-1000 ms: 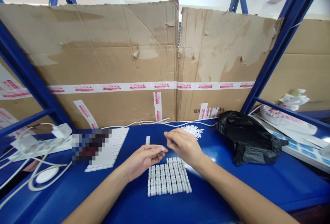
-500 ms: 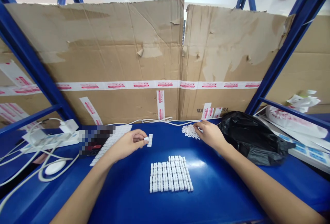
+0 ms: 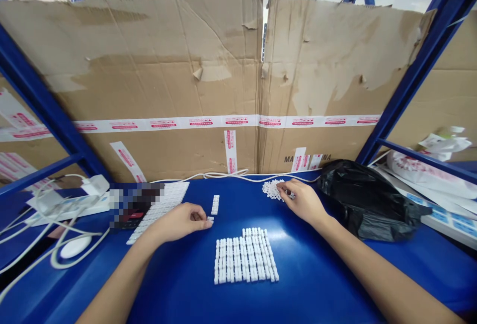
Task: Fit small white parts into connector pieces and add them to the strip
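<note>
My left hand (image 3: pixel 182 220) rests on the blue table (image 3: pixel 320 284), its fingers curled and pinching a small white plastic piece (image 3: pixel 210 219) just below a short strip of white pieces (image 3: pixel 215 204). My right hand (image 3: pixel 302 200) reaches to the loose pile of small white pieces (image 3: pixel 272 189) at the back, fingertips pinched in the pile. Between my forearms lies a block of white pieces in neat rows (image 3: pixel 244 255).
A black plastic bag (image 3: pixel 367 200) lies right of my right hand. A white sheet of pieces (image 3: pixel 160 209) lies to the left, beside a white power strip (image 3: pixel 67 204), cables and a white mouse (image 3: pixel 74 247). Cardboard panels (image 3: pixel 186 80) and blue shelf posts (image 3: pixel 410 60) wall in the back.
My hands parted from the middle: the right went back to the loose pile. The left went to the short strip, then drew back toward me with a small piece.
</note>
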The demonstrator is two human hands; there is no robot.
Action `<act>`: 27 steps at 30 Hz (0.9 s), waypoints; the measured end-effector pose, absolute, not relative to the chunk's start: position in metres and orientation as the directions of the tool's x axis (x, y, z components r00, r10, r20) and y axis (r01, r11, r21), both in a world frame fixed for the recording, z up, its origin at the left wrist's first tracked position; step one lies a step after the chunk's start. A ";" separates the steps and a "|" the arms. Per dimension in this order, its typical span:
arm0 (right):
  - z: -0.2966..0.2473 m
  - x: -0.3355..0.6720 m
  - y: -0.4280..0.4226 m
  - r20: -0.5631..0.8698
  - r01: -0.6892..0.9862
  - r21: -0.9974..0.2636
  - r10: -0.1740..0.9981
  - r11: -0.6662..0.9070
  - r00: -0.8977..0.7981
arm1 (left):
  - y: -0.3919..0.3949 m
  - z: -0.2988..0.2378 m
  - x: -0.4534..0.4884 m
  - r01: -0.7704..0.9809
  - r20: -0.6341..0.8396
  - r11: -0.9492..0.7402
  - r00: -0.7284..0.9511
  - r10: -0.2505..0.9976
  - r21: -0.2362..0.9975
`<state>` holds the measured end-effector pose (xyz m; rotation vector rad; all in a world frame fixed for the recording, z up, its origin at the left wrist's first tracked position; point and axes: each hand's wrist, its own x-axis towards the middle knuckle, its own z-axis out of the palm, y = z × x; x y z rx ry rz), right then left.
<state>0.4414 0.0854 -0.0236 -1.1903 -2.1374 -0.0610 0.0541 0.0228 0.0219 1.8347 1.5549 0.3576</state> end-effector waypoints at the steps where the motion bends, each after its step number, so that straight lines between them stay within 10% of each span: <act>1: -0.023 0.441 0.085 0.584 0.762 -0.278 0.733 0.584 -0.349 | 0.023 0.021 0.054 0.756 -0.224 -0.030 0.231 0.947 0.653; 15: -0.021 0.424 0.076 0.552 0.652 -0.309 0.689 0.693 -0.470 | 0.030 0.010 0.061 0.768 -0.167 -0.047 0.197 0.966 0.638; 27: -0.003 0.380 0.030 0.401 0.242 -0.489 0.463 0.838 -0.790 | 0.029 0.011 0.063 0.791 -0.115 -0.056 0.158 0.981 0.609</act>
